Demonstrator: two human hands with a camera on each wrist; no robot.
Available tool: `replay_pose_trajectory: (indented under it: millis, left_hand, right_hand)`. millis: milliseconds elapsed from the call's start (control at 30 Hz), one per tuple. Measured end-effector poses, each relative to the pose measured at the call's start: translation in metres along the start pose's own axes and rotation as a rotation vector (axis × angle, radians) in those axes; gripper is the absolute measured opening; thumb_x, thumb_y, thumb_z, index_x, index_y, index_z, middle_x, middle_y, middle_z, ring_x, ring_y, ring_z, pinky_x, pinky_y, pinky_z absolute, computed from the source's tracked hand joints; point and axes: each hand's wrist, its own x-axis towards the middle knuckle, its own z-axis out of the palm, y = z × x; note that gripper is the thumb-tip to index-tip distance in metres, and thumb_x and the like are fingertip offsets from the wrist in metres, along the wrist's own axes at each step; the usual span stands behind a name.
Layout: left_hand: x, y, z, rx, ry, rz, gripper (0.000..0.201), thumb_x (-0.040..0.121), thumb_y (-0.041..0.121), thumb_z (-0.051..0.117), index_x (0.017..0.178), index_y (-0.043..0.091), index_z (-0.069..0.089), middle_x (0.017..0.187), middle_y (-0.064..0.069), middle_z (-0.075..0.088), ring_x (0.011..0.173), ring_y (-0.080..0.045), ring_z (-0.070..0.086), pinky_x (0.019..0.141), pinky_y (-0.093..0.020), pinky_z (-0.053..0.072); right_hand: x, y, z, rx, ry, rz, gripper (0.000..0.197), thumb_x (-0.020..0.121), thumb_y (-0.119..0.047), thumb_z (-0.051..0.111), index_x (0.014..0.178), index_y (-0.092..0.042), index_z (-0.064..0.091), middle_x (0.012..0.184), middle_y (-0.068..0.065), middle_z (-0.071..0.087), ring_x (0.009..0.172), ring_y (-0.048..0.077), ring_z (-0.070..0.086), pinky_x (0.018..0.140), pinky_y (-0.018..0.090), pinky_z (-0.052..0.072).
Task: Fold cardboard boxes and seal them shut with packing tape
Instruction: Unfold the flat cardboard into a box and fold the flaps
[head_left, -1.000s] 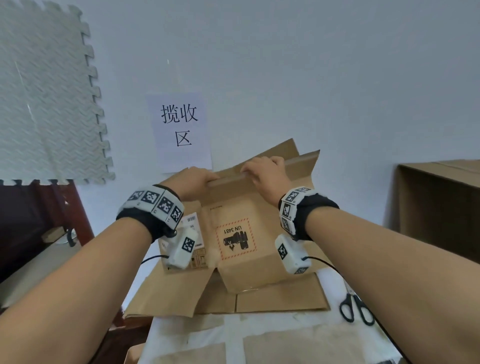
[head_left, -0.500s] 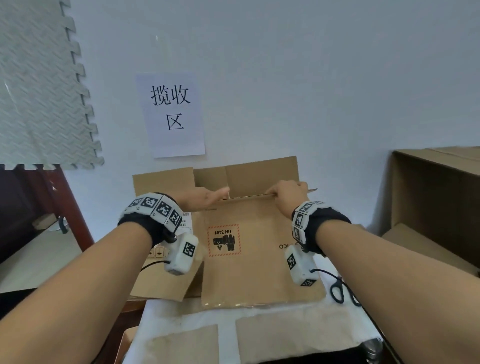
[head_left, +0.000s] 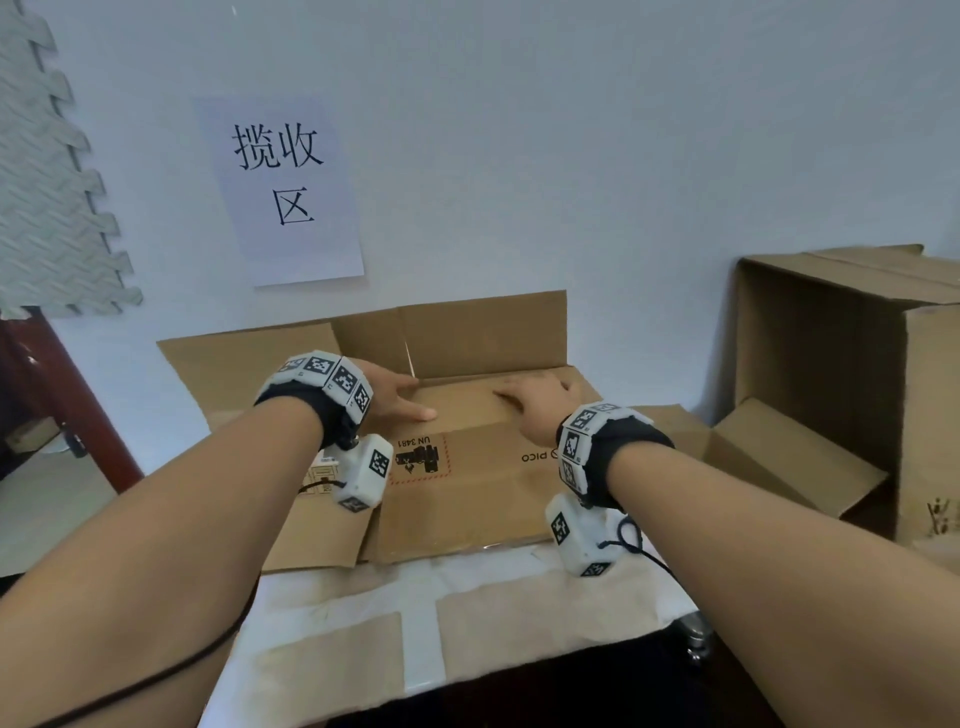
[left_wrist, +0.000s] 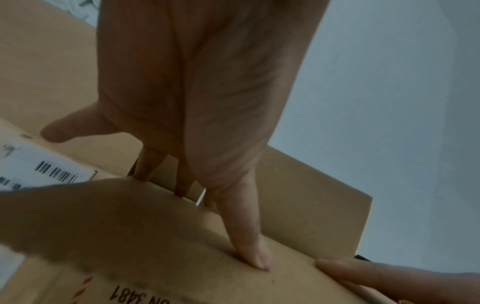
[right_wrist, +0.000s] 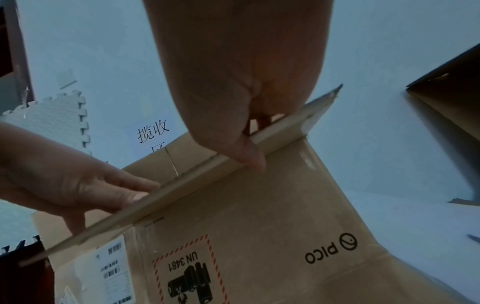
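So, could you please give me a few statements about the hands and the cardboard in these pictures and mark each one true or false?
1. Both hands, left hand and right hand, are on the far edge of the PICO box. True.
2. The right hand holds a roll of packing tape. False: it grips only the box edge; no tape shows.
3. The UN 3481 label is on the box panel facing up. True.
4. The open carton stands to the left of the hands. False: it stands to the right.
5. A paper sign hangs on the wall behind the box. True.
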Motion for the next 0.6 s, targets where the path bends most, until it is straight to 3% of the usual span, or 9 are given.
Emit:
replay_pose_trajectory:
  millis: [67, 133, 233, 333, 400, 500, 600]
  left_hand:
    - [0.002, 0.003, 0.007, 0.027, 0.024, -0.043, 0.097, 0.074, 0.084, 0.044, 0.153, 0.038, 0.013, 0.158, 0.001, 0.029, 0.142, -0.027, 0.032, 0.114, -0.046, 0.028]
    - [0.000, 0.008, 0.013, 0.029, 0.067, -0.050, 0.089, 0.083, 0.070, 0.053, 0.154, 0.034, 0.013, 0.156, -0.001, 0.033, 0.139, -0.026, 0.037, 0.110, -0.040, 0.032]
    - [-0.002, 0.013, 0.018, -0.008, 0.093, -0.049, 0.085, 0.088, 0.055, 0.060, 0.155, 0.027, 0.014, 0.154, -0.003, 0.035, 0.138, -0.026, 0.038, 0.108, -0.037, 0.033]
    - [0.001, 0.018, 0.018, -0.025, 0.107, -0.059, 0.084, 0.088, 0.047, 0.065, 0.154, 0.021, 0.020, 0.151, -0.006, 0.039, 0.134, -0.027, 0.043, 0.105, -0.037, 0.037]
    - [0.005, 0.021, 0.015, -0.010, 0.110, -0.055, 0.083, 0.086, 0.046, 0.068, 0.151, 0.016, 0.027, 0.148, -0.007, 0.043, 0.132, -0.027, 0.045, 0.103, -0.037, 0.040]
    - [0.007, 0.027, 0.011, 0.006, 0.127, -0.046, 0.078, 0.085, 0.050, 0.067, 0.146, 0.014, 0.035, 0.144, -0.006, 0.047, 0.131, -0.026, 0.046, 0.104, -0.037, 0.037]
    - [0.015, 0.029, 0.015, -0.108, 0.124, -0.003, 0.075, 0.085, 0.054, 0.065, 0.143, 0.015, 0.038, 0.140, -0.005, 0.050, 0.125, -0.025, 0.050, 0.097, -0.033, 0.039]
  right_hand:
    - [-0.003, 0.002, 0.005, -0.027, -0.104, 0.011, 0.070, 0.085, -0.002, 0.040, 0.145, -0.037, 0.032, 0.154, -0.008, 0.025, 0.143, 0.027, 0.016, 0.114, 0.058, 0.012]
    - [-0.005, 0.004, 0.005, -0.063, -0.199, 0.021, 0.074, 0.086, -0.011, 0.052, 0.148, -0.039, 0.021, 0.158, -0.008, 0.011, 0.145, 0.030, 0.007, 0.114, 0.059, 0.010]
    - [-0.005, 0.002, 0.003, -0.094, -0.254, 0.044, 0.071, 0.086, -0.036, 0.060, 0.148, -0.037, 0.025, 0.159, -0.006, 0.006, 0.145, 0.032, 0.006, 0.112, 0.057, 0.013]
    - [-0.005, -0.001, 0.000, -0.093, -0.132, 0.073, 0.045, 0.093, -0.039, 0.046, 0.135, -0.026, 0.050, 0.154, 0.002, 0.027, 0.139, 0.031, 0.024, 0.112, 0.046, 0.020]
    - [0.001, 0.001, 0.000, -0.044, 0.011, 0.105, 0.032, 0.093, -0.033, 0.045, 0.117, -0.022, 0.063, 0.139, 0.003, 0.045, 0.124, 0.032, 0.040, 0.103, 0.041, 0.030]
    - [0.013, 0.009, -0.001, 0.095, 0.189, 0.183, 0.029, 0.090, -0.022, 0.048, 0.116, -0.026, 0.062, 0.130, 0.001, 0.046, 0.114, 0.028, 0.047, 0.094, 0.036, 0.033]
    - [0.021, 0.021, -0.008, 0.238, 0.388, 0.246, 0.034, 0.084, -0.005, 0.052, 0.117, -0.012, 0.050, 0.125, 0.009, 0.039, 0.103, 0.030, 0.052, 0.083, 0.035, 0.040]
